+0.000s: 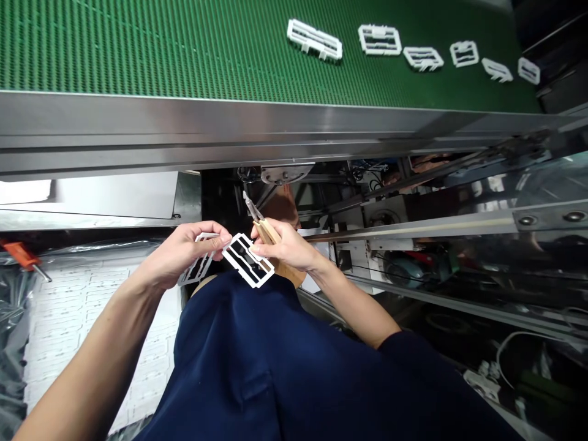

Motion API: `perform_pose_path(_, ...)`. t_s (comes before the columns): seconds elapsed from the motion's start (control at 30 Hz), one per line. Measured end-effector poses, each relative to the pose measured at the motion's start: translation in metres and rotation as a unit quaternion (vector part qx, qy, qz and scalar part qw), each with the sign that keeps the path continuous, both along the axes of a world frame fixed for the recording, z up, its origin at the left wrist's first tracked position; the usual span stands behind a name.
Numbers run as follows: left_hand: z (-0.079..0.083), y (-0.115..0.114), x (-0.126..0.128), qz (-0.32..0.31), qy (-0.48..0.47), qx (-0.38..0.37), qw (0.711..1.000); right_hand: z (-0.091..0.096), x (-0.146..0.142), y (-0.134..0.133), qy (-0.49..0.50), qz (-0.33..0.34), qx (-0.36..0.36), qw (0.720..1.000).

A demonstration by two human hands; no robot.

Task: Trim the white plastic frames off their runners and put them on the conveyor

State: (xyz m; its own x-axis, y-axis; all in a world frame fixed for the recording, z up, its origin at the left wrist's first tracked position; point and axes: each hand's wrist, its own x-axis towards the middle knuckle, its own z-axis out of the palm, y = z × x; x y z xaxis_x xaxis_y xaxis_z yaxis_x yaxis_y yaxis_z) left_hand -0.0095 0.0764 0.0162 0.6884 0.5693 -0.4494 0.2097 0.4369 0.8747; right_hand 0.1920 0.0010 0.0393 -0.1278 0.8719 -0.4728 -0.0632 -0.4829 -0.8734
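Observation:
My left hand (197, 245) is closed on a white plastic frame (200, 267) that hangs partly behind its fingers. A second white plastic frame (260, 280), with long slots, spans the space between my hands. Its upper left corner meets my left fingertips, and my right thumb touches its upper right side. My right hand (287, 245) is wrapped round a pair of nippers (264, 229) with yellowish handles. The metal jaws point up and to the left, away from both frames. Part of the handles is hidden in the palm.
Several white frames (379, 40) lie on the green conveyor belt (138, 49), behind its metal side rail (229, 122). Stacked white parts (92, 324) fill a plastic-lined container at left, with an orange-handled tool (22, 256) beside it. Metal bars (427, 229) and machinery stand at right.

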Motion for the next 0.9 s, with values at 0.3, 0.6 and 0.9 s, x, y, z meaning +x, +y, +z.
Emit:
perform_pose_path(0.3,0.000,-0.007,0.004,0.025,-0.093,0.029,0.995,-0.014,0.002,-0.012,0.119,0.025,0.014,0.992)
perform_pose_path(0.6,0.017,-0.037,-0.002,0.015,-0.057,0.025,0.998,-0.039,-0.018,-0.045,0.096,0.052,0.002,0.994)
perform_pose_path(0.9,0.025,-0.052,-0.009,-0.005,0.013,0.148,0.989,0.040,0.029,-0.041,-0.381,0.288,0.139,0.867)
